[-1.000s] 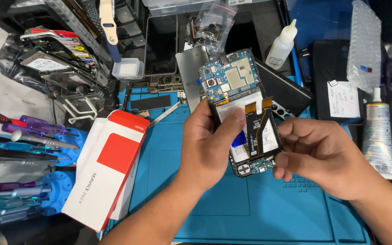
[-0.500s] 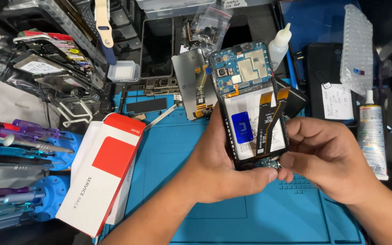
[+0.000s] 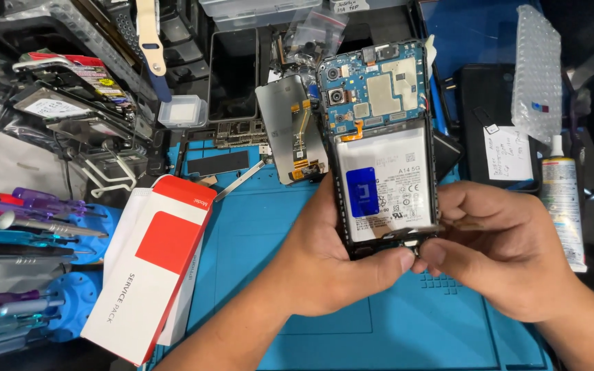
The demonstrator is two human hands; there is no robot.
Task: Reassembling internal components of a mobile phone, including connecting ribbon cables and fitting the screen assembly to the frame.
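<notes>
Bright, even overhead light is falling across the scene, glaring off the glossy white phone battery [image 3: 388,184] and the blue rubber work mat [image 3: 256,240]. Corners are darkening into shadow; focus is staying sharp, edges bending slightly.

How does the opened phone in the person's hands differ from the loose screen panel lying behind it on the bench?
The opened phone is held up by the left hand and right hand; the loose screen panel lies untouched on the bench. The phone shows a blue circuit board and white battery; the panel shows a plain grey back with an orange flex cable. Both are bare, disassembled parts.
</notes>
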